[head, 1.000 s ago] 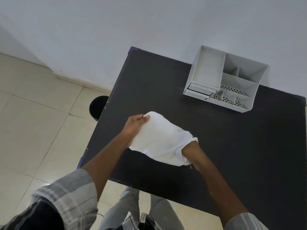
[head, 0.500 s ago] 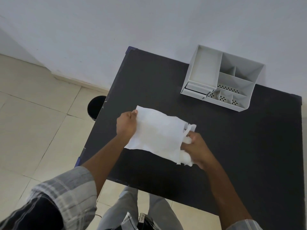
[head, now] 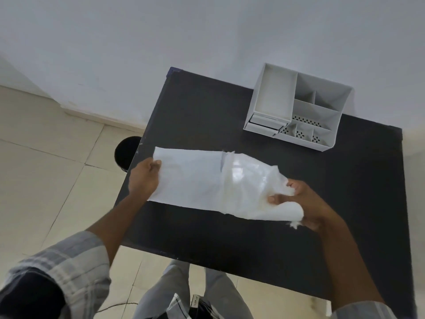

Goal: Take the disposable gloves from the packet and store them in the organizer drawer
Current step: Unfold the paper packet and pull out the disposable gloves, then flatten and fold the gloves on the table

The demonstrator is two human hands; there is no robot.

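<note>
Wall (head: 207,42): pale, standing behind everything, meeting the tiled floor (head: 46,180) at left
Table (head: 345,215): black, pushed against the wall, carrying the organizer at its far right corner
Organizer (head: 296,107): white, open compartments on top, some with perforated floors; drawer (head: 264,124) sitting low on its near-left side, looking pushed in; well apart from both hands
Packet (head: 190,178): white, being held flat above the table's near-left part, its open end facing right
Gloves (head: 257,183): clear, crinkled plastic bunch, sticking out of the packet's right end, spanning between packet mouth and right hand
Left hand (head: 143,178): gripping the packet's left edge, fingers curled around it
Right hand (head: 299,203): closed around the far end of the glove bunch, thumb pressing on top
Writing: nothing readable on the packet; small tag near the waist too blurred to read
Round black thing (head: 125,153): on the floor, partly hidden by the table's left edge
Sleeves: grey checked, at both lower corners
Path to organizer: bare tabletop lying between
</note>
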